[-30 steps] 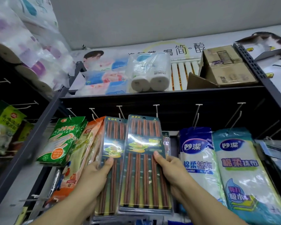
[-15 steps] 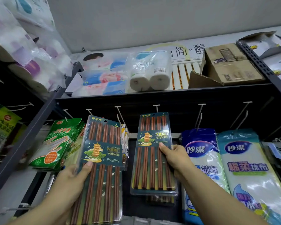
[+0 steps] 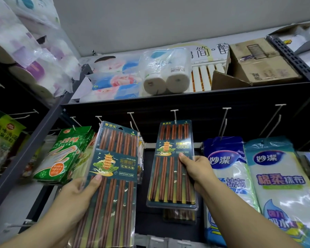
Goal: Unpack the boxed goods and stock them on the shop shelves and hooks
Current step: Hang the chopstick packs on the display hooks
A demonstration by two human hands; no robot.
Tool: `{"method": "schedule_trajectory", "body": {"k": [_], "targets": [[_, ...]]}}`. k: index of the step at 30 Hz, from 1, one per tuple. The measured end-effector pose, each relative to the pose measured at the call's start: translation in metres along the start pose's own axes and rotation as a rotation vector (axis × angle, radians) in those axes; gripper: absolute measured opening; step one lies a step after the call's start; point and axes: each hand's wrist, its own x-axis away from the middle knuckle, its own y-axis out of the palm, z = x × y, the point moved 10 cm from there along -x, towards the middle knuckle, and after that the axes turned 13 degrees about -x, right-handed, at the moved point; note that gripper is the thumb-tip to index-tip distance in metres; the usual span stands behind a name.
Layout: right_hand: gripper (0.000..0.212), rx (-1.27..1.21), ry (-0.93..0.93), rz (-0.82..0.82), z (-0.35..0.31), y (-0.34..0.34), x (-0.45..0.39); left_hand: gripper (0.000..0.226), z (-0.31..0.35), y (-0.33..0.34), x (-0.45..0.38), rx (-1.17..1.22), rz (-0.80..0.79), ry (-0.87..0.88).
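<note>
Shop racking with white peg hooks fills the view; nearest, the left hand (image 3: pixel 73 197) grips a chopstick pack (image 3: pixel 113 178), thumb across its front, long axis near upright and leaning right, header card uppermost. Just beyond, the right hand (image 3: pixel 197 169) pinches a second chopstick pack (image 3: pixel 174 163) upright at a hook (image 3: pixel 174 116), beside the cleaning cloth packs (image 3: pixel 227 176). Whether its header hole has caught is unclear, so letting go early could drop it.

Chopstick pack (image 3: pixel 174 163) on hook (image 3: pixel 175 115), left of cloth packs (image 3: pixel 227 178).
</note>
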Motion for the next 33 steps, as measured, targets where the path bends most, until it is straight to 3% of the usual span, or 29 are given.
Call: {"method": "schedule_trajectory", "body": {"k": [6,10,14,20,25,28,30,32,33], "targets": [[0.026,0.012,0.066,0.029,0.023,-0.011,-0.005,0.096,0.008,0.01,0.006,-0.001,-0.022,0.015],[0.033,0.149,0.073,0.046,0.041,-0.018,-0.018,0.068,0.016,0.008,0.012,-0.045,0.013,0.03],[0.032,0.219,0.159,0.003,0.06,-0.018,-0.028,0.068,0.01,0.011,0.01,-0.059,-0.007,0.021],[0.042,0.318,0.201,0.042,0.077,-0.025,-0.046,0.033,0.012,0.012,0.008,-0.097,-0.007,0.03],[0.05,0.322,0.327,0.003,0.099,-0.025,-0.056,0.069,0.007,0.016,0.007,-0.167,-0.038,0.023],[0.071,0.393,0.344,0.042,0.102,-0.028,-0.054,0.084,0.003,0.024,0.006,-0.158,-0.063,0.005],[0.079,0.588,0.222,0.161,0.081,-0.036,-0.043,0.096,-0.001,0.03,0.007,-0.143,-0.071,-0.009],[0.064,0.658,-0.074,0.256,0.043,-0.032,-0.022,0.103,-0.004,0.037,0.008,-0.129,-0.077,-0.013],[0.054,0.599,-0.209,0.219,0.028,-0.022,-0.011,0.099,-0.004,0.04,0.008,-0.112,-0.08,-0.009]]}}
